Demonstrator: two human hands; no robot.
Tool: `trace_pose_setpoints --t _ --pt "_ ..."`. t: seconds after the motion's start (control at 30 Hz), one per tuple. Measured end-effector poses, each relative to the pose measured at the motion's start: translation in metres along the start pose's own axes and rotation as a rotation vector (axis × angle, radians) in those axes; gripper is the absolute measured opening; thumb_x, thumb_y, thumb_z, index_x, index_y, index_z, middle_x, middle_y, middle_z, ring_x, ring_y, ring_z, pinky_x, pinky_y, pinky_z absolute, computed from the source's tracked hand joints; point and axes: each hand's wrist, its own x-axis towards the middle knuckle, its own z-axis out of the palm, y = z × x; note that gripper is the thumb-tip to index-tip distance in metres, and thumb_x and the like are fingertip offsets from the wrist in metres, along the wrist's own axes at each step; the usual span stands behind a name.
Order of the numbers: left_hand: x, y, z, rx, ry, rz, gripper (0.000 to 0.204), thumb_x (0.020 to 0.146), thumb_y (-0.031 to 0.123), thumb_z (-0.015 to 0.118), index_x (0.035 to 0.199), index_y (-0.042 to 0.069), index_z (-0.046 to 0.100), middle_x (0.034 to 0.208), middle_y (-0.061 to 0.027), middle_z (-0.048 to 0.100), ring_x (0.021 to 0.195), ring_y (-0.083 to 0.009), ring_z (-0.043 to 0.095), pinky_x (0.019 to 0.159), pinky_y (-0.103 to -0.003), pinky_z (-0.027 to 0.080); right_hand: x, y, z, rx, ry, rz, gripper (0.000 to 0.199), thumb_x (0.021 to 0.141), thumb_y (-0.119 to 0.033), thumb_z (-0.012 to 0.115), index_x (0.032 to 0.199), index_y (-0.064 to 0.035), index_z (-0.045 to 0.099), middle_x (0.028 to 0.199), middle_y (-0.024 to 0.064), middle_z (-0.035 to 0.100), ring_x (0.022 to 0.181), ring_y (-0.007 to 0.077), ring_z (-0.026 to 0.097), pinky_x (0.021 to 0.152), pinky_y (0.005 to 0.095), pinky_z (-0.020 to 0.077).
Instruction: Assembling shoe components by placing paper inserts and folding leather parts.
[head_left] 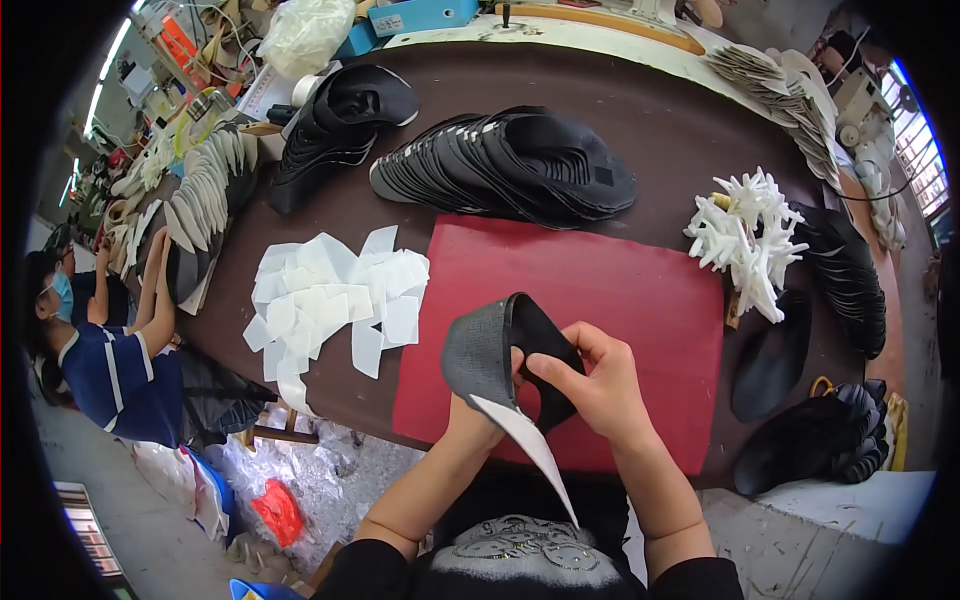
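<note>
Both hands are on the same grey shoe piece, held up over the near edge of the red mat. The right hand pinches it tight, thumb on the black inner side and fingers curled over the top edge. The left hand is mostly hidden behind the piece, so all that shows is that it's cupping it from underneath; I can't tell exactly how the fingers sit. The piece is curved, grey mesh facing left, black lining facing right, and it sits between the two hands rather than on the mat. A white strip hangs off its lower edge and tapers to a point down toward the person's chest.

Just left of the mat there's a loose pile of white cut pieces on the dark brown table. Behind the mat, a long fanned stack of black parts, and another black stack further back left. To the right of the mat sits a bunch of white spiky bits, with more black pieces past it along the table edge. At the far left another person in a blue top is at the table, well apart from the hands.
</note>
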Motion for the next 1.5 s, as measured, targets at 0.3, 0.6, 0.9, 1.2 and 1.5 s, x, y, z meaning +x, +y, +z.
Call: trace_pose_setpoints --t 0.3,0.6,0.9,1.2,1.5 --pt "0.011 -0.008 0.011 -0.252 -0.021 -0.118 0.032 0.096 0.006 0.058 0.127 0.008 0.051 0.106 -0.0065 0.063 0.088 -0.0131 0.064 0.081 -0.023 0.051 0.013 -0.008 -0.022 0.069 -0.033 0.13 0.015 0.092 -0.016 0.064 0.09 -0.0006 0.066 0.076 -0.0004 0.062 0.066 0.006 0.049 0.063 0.0187 0.0408" --pt "0.045 0.025 0.036 -0.075 0.183 0.078 0.021 0.088 0.006 0.063 0.109 0.007 0.062 0.104 -0.0094 0.064 0.093 -0.0175 0.063 0.083 -0.03 0.051 0.042 0.008 -0.129 0.008 0.341 -0.08 0.024 0.097 -0.016 0.057 0.109 0.0012 0.07 0.099 0.0091 0.071 0.085 0.012 0.063 0.076 0.0214 0.048" --pt "-0.034 0.034 0.001 1.168 -0.458 0.503 0.025 0.092 0.009 0.058 0.113 -0.003 0.059 0.126 -0.0182 0.058 0.109 -0.0343 0.059 0.093 -0.039 0.049 0.058 0.043 -0.158 -1.188 0.478 -0.432 0.042 0.077 0.007 0.056 0.117 -0.0039 0.064 0.117 0.0125 0.06 0.103 0.0311 0.059 0.087 0.0377 0.0499" --pt "-0.134 0.091 -0.068 0.972 -0.445 0.955 0.021 0.085 -0.001 0.062 0.106 0.004 0.065 0.113 -0.0063 0.065 0.086 -0.0232 0.064 0.074 -0.033 0.052 0.004 0.024 -0.137 -0.737 0.344 -0.094 0.027 0.106 -0.025 0.038 0.117 -0.0077 0.055 0.106 0.0088 0.066 0.089 0.0252 0.065 0.08 0.0344 0.0487" --pt "-0.258 -0.033 -0.274 1.188 0.237 -0.229 0.021 0.094 0.021 0.059 0.105 0.004 0.065 0.092 -0.009 0.068 0.073 -0.0235 0.065 0.064 -0.032 0.051 -0.034 0.054 -0.087 -0.142 0.416 -0.156 0.034 0.106 -0.026 0.045 0.131 -0.0047 0.052 0.098 0.0049 0.063 0.08 0.0092 0.056 0.074 0.0215 0.0457"
